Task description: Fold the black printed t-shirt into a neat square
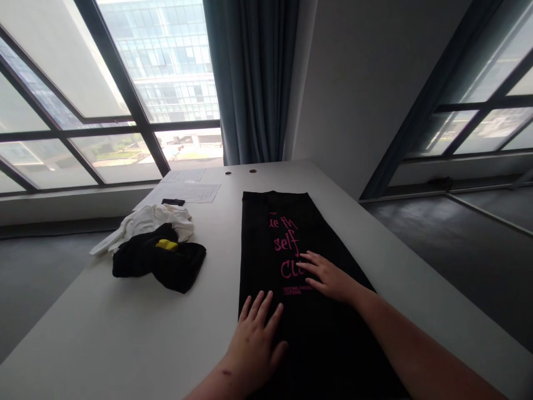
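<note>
A black garment (266,266) with pink lettering lies flat on the white table, folded into a long panel that runs from the table's far part toward me. Whether it is a shirt or another piece of clothing I cannot tell. My left hand (258,339) rests on its left edge, fingers spread and palm down. Further up, my right hand (328,275) lies on the right part of the print, fingers stretched out and covering some letters. Neither hand grips anything. The garment's near end runs out of the bottom of the view.
Left of the garment, a crumpled black cloth (179,266) with a yellow patch (166,244) lies against a white cloth (147,222). Behind them are a small dark flat object (173,202) and paper sheets (200,193). The white table (216,333) has two round holes near its far edge.
</note>
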Action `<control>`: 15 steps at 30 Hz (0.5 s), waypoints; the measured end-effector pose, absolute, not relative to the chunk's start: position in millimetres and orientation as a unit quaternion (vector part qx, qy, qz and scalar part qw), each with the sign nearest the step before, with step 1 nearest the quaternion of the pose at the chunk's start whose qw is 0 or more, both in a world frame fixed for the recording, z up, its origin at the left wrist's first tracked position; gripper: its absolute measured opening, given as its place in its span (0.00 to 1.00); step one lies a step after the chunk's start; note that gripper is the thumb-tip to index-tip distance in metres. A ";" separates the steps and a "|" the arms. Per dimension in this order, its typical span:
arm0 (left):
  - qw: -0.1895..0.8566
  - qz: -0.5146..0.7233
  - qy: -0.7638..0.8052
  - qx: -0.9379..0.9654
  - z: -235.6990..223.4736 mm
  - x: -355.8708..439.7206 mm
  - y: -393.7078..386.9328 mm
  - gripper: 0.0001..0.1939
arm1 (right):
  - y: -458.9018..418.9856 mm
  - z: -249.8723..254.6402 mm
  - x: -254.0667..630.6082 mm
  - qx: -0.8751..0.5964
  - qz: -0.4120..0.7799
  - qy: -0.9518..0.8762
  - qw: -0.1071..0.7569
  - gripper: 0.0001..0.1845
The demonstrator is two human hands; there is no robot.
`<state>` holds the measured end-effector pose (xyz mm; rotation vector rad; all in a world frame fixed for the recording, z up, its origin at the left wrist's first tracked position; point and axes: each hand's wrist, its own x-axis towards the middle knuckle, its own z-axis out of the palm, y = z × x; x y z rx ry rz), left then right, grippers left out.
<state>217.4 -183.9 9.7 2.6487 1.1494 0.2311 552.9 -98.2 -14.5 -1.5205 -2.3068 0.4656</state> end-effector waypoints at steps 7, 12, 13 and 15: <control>0.157 0.039 0.363 0.918 14.8 202.7 -194.4 0.42 | -163.7 -36.4 656.6 -0.663 0.077 -0.718 0.199 0.29; 0.196 0.044 0.264 0.943 28.5 183.5 -199.4 0.43 | -179.6 -40.7 659.3 -0.688 0.021 -0.692 0.218 0.27; 0.197 0.059 0.251 0.946 30.3 181.3 -202.1 0.39 | -179.3 -39.7 657.4 -0.687 0.018 -0.692 0.218 0.27; 0.191 0.105 0.241 0.946 31.1 178.9 -209.7 0.29 | -177.5 -37.2 654.9 -0.685 0.014 -0.694 0.220 0.26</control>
